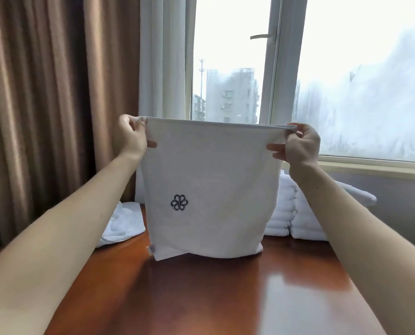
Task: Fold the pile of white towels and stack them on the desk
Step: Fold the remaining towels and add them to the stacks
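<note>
A white towel (pixel 211 180) with a dark flower emblem hangs upright in front of me, doubled over at its top edge. My left hand (pixel 130 137) pinches its top left corner and my right hand (pixel 300 145) pinches its top right corner. The towel's lower edge touches the brown wooden desk (pixel 201 293). Behind it on the right stands a stack of folded white towels (pixel 288 213). A loose heap of unfolded white towels (pixel 120 223) lies at the desk's left back edge.
Brown curtains (pixel 44 105) hang at the left and a white sheer curtain (pixel 163 56) beside them. A window (pixel 346 81) with a sill runs behind the desk.
</note>
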The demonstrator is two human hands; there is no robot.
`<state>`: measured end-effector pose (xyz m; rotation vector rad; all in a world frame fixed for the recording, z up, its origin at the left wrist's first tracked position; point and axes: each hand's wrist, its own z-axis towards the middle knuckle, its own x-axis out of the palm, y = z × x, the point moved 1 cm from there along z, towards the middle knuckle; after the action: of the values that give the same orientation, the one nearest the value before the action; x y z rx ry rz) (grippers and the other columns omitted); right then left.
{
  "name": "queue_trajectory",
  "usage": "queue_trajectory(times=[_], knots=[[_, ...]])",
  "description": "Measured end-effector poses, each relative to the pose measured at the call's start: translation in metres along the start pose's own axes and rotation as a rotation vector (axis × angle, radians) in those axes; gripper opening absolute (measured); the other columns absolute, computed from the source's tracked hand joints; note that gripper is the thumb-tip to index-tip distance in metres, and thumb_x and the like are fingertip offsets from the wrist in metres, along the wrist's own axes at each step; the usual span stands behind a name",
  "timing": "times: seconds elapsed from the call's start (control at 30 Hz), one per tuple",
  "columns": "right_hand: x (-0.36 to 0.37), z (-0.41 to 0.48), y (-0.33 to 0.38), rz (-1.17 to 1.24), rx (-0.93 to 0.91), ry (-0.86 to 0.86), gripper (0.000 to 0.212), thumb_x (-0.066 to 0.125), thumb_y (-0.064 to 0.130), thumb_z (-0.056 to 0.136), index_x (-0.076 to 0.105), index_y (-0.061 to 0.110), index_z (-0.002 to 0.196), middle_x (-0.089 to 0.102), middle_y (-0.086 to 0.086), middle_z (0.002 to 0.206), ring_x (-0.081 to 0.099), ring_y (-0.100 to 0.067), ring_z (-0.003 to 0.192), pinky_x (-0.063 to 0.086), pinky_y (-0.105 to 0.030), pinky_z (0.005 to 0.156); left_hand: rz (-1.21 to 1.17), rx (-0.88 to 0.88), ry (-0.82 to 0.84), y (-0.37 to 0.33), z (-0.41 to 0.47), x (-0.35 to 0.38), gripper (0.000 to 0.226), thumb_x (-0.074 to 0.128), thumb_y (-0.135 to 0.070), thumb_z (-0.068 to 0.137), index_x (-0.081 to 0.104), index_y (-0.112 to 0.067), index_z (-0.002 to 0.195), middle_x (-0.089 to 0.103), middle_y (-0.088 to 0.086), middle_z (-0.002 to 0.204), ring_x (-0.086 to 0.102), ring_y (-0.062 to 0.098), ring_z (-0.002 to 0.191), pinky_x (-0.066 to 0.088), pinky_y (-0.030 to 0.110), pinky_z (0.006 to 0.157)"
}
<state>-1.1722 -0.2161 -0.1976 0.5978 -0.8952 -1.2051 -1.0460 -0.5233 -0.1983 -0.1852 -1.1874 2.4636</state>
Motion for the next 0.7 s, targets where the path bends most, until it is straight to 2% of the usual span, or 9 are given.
queue_trajectory(times=[0.1,0.2,0.27,0.37,0.47,0.57,0.63,0.7], knots=[[0.001,-0.003,0.005,0.113,0.061,0.036,0.022,0.032,0.01,0.107,0.046,0.02,0.094,0.052,0.001,0.1,0.072,-0.021,0.053,0.058,-0.031,0.046,-0.002,0.018,0.015,-0.006,0.0,0.0,0.026,0.04,-0.031,0.106,0.04,-0.024,0.081,0.057,-0.008,0.079,0.059,0.006,0.036,0.033,0.024,0.038],[0.003,-0.001,0.017,0.157,0.071,0.04,0.025,0.029,0.009,0.107,0.044,0.022,0.091,0.051,-0.001,0.103,0.073,-0.024,0.06,0.062,-0.036,0.055,-0.062,0.068,-0.017,-0.021,-0.002,-0.002,0.027,0.039,-0.031,0.106,0.038,-0.03,0.079,0.056,-0.01,0.079,0.062,0.008,0.039,0.028,0.02,0.031],[0.005,0.002,0.024,0.139,0.028,0.028,0.026,0.03,0.008,0.106,0.045,0.022,0.091,0.051,0.0,0.103,0.075,-0.022,0.066,0.063,-0.035,0.063,-0.137,0.101,-0.044,-0.033,-0.001,-0.004,0.024,0.04,-0.031,0.106,0.039,-0.031,0.082,0.058,-0.01,0.084,0.066,0.011,0.044,0.034,0.02,0.031],[0.011,0.004,0.028,0.114,-0.028,-0.001,0.028,0.03,0.005,0.105,0.045,0.024,0.091,0.052,0.004,0.099,0.075,-0.014,0.073,0.06,-0.033,0.077,-0.214,0.148,-0.069,-0.043,0.002,-0.006,0.021,0.039,-0.026,0.107,0.039,-0.029,0.086,0.059,-0.004,0.093,0.068,0.011,0.051,0.045,0.026,0.041],[0.015,0.001,0.016,0.063,0.018,-0.014,0.026,0.032,0.007,0.105,0.045,0.026,0.093,0.054,0.006,0.103,0.072,-0.007,0.073,0.053,-0.031,0.076,-0.175,0.108,-0.038,-0.031,0.001,-0.005,0.013,0.038,-0.023,0.107,0.041,-0.019,0.095,0.058,0.003,0.105,0.067,0.008,0.056,0.045,0.026,0.048],[0.018,-0.006,-0.008,0.042,0.112,0.002,0.024,0.034,0.007,0.105,0.047,0.025,0.095,0.057,0.008,0.098,0.071,-0.008,0.079,0.046,-0.029,0.068,-0.122,0.038,0.001,-0.001,-0.005,-0.003,0.01,0.038,-0.021,0.107,0.042,-0.013,0.104,0.059,0.009,0.112,0.066,0.009,0.066,0.046,0.017,0.05],[0.021,-0.008,-0.019,0.056,0.146,0.015,0.026,0.036,0.007,0.105,0.048,0.025,0.092,0.06,0.01,0.095,0.069,-0.006,0.081,0.044,-0.024,0.066,-0.095,0.019,0.008,0.015,-0.008,-0.003,0.009,0.038,-0.018,0.107,0.044,-0.011,0.106,0.061,0.004,0.107,0.066,0.007,0.072,0.044,0.011,0.051],[0.025,-0.007,-0.021,0.102,0.14,0.027,0.026,0.039,0.005,0.104,0.049,0.024,0.091,0.065,0.005,0.103,0.069,-0.006,0.082,0.046,-0.017,0.068,-0.08,0.02,0.015,0.021,-0.008,-0.002,0.009,0.037,-0.016,0.107,0.043,-0.01,0.105,0.06,-0.005,0.095,0.066,0.01,0.081,0.043,0.007,0.054]])
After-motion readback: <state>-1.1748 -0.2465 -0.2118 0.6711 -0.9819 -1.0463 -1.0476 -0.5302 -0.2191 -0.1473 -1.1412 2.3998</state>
